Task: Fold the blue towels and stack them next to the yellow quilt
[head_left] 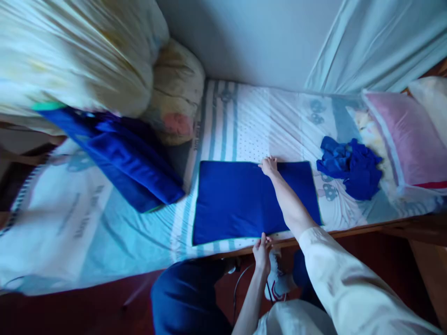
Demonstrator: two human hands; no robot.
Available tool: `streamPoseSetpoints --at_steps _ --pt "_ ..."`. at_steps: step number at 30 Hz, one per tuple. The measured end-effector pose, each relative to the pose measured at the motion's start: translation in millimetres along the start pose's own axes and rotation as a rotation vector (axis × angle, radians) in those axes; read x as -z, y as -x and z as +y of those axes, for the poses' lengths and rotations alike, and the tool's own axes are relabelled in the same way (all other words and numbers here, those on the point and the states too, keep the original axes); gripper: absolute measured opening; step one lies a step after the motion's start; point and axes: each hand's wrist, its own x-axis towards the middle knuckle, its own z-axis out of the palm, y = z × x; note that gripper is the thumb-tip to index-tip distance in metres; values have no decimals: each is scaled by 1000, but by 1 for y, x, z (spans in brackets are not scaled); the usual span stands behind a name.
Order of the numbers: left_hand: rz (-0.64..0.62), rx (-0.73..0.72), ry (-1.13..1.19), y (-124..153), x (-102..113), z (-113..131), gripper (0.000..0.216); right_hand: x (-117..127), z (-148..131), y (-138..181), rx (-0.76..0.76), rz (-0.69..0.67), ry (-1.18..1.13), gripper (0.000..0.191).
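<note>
both hands (269, 166) (261, 251) on blue cloth (237, 200)

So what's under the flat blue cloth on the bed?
The flat blue cloth lies on the striped bedsheet, which shows all round it. Whatever lies beneath its middle is covered. Both hands, right and left, touch its edges.

We logged a bed (244, 116) with a striped sheet; a crumpled blue garment (351, 167) near its right end beside a pink pillow (408, 139); a folded blue stack (132, 163) and yellowish bedding (80, 51) at its left end.
</note>
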Motion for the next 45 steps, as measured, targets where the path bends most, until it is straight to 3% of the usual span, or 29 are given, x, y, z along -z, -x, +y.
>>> streamPoseSetpoints --at_steps 5,10,15,18,21,27,32,35,40,45 --pt "-84 -108 13 22 7 18 55 49 6 43 -36 33 -119 26" --pt "-120 -196 -17 56 22 31 49 115 29 103 56 226 -330 38" --pt "-103 -304 -40 73 56 43 44 168 50 175 148 409 -596 42" --pt "-85 -462 -101 73 72 67 51 187 64 215 170 471 -755 37" --pt "-66 -632 -184 81 75 111 61 196 76 252 189 532 -891 37" --pt "-188 -918 -368 133 53 207 77 198 90 315 153 686 -1174 49" --pt "-180 -1022 -366 183 23 261 89 202 95 356 147 723 -1291 48" --pt "-234 -1072 -377 211 5 284 90 211 101 376 200 710 -1317 43" --pt "-449 -1114 -432 250 -18 308 81 227 114 402 288 725 -1299 43" --pt "-507 -1226 -486 257 -29 315 74 225 123 421 291 763 -1253 36"
